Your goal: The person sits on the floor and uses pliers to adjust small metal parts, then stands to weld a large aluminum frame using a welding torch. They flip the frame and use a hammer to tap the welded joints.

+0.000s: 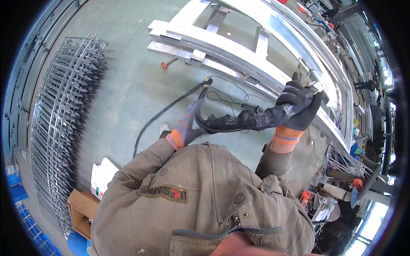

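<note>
My right hand (299, 104), in a dark glove with an orange cuff, is wrapped around the front of a long black tape-wrapped tool (243, 121). The tool's metal head lies close to the frame and is partly hidden by my fingers. Beside the tool's rear end, my left hand (186, 126) wears a matching glove. Motion smears its fingers, so whether they grip the tool or its cable cannot be made out. A thick black cable (164, 110) runs over the floor near that hand. Beyond my hands stands a shiny metal frame (222, 42) of rectangular tubes.
Stacked metal fence panels with pointed tips (64, 111) stand at left. A cardboard box (82, 211) and white sheet (103, 174) lie at lower left. Thin cables (232, 100) trail across the green floor (124, 85). Clutter with a grey hose (366, 181) fills the right.
</note>
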{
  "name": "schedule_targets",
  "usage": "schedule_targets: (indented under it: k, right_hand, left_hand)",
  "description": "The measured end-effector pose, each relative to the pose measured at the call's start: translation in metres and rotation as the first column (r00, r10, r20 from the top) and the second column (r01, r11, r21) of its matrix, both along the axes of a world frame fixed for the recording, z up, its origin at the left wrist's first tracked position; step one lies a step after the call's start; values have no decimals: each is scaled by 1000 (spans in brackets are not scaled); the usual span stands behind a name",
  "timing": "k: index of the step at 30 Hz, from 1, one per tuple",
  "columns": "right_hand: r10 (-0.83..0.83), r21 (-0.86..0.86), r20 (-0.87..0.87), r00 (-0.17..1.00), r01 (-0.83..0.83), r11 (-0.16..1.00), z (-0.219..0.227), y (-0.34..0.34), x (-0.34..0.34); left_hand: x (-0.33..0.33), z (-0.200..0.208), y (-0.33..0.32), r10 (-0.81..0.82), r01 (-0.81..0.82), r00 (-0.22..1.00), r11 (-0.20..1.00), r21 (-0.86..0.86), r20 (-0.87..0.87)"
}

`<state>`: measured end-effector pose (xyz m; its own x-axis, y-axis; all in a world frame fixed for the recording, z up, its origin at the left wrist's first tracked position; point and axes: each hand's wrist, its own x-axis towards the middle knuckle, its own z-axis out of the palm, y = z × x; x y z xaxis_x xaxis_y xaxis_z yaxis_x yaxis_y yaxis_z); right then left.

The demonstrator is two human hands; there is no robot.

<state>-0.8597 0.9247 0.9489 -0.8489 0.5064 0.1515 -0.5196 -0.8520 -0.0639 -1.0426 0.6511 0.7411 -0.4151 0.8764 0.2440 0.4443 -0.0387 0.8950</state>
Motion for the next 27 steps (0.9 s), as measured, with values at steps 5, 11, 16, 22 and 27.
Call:
schedule_targets:
  k: [5, 11, 16, 22, 27]
  right_hand:
    - [27, 58, -139, 990, -19, 998, 59, -63, -84]
    - [11, 212, -224, 975, 37, 977, 110, -148, -183]
    - [205, 514, -294, 934, -27, 858, 118, -156, -233]
    - [-222, 585, -40, 974, 203, 785, 97, -121, -218]
    - [-380, 453, 104, 919, 297, 841, 40, -85, -224]
  left_hand:
    - [-79, -109, -31, 362, 200, -3, 914, -354, 932]
    - [-149, -103, 37, 60, 447, -385, 885, 130, 921]
    - [-240, -104, -20, -123, 134, 289, 987, 87, 949]
    - [-395, -38, -146, 113, -522, 164, 853, -11, 980]
    - [-464, 74, -164, 308, -728, 305, 685, 12, 901]
